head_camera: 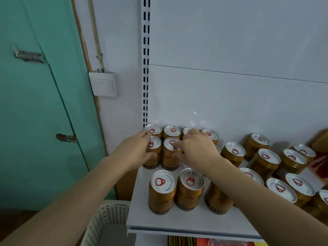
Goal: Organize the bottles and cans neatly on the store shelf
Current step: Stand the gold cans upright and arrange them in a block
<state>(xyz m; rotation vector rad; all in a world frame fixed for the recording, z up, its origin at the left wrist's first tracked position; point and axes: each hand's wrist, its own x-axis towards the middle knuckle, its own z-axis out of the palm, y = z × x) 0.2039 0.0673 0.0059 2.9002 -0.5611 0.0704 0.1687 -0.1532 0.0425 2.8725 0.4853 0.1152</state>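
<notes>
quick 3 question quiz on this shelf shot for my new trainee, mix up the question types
1. True or false: every can on the shelf stands upright.
2. The left hand rests on which can? A) the leftmost can in the second row B) a front-row can C) a can at the far right
3. Fill in: below the shelf's left front corner sits a white perforated ____.

Key
1. True; all show their pull-tab tops.
2. A; the right hand is on the can beside it.
3. basket
</notes>
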